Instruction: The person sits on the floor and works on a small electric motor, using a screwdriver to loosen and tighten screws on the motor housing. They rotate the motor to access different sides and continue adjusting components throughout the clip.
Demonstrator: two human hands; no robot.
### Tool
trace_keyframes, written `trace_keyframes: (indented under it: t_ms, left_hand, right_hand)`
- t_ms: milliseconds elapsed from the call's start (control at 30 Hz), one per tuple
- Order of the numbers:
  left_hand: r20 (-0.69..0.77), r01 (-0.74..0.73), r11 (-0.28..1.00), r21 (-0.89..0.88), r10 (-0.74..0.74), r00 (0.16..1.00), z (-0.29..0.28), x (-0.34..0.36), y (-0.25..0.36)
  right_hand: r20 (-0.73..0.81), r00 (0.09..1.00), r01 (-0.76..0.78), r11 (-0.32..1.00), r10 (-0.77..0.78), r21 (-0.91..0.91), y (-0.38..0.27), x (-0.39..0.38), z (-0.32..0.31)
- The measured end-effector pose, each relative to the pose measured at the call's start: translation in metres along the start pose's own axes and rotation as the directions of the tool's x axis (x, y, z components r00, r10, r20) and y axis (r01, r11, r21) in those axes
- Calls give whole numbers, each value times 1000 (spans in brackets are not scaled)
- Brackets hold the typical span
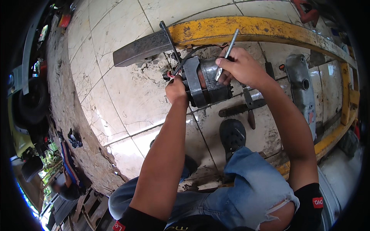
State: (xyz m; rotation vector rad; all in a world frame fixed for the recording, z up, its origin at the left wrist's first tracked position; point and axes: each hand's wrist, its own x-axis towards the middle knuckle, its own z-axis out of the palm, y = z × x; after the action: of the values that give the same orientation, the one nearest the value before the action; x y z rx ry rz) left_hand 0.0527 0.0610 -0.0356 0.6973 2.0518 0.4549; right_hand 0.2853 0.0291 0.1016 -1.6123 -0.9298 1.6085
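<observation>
A cylindrical metal motor unit [203, 82] with black brackets and red wires lies on the floor between my hands. My left hand [175, 88] grips its left end beside the wires, fingertips partly hidden behind it. My right hand [235, 67] is closed around a long silver metal rod [233, 39], held at a slant over the housing, its lower end near the metal casing. A black cable [192, 54] runs over the unit's top.
A worn yellow steel frame [269, 29] with a dark beam [135, 50] borders the tiled floor [104, 107]. Dark tools [241, 109] and a silver metal cover [298, 90] lie rightward. My clog [231, 136] is below. Another person [69, 188] and tyres [34, 100] are at left.
</observation>
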Motion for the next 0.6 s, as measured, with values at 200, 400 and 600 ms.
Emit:
trace_keyframes:
  t_ms: [200,400,600]
  left_hand:
    - [21,-12,1000,-4,12,1000,4,-8,4]
    - [-8,-10,1000,-12,10,1000,4,5,-4]
    - [-18,-50,997,59,51,999,2,-1,0]
  right_hand:
    - [-229,913,282,928,-338,-243,5,31,-4]
    - [-30,994,104,992,-102,78,13,20,-1]
    - [-68,992,106,994,-103,41,0,15,-8]
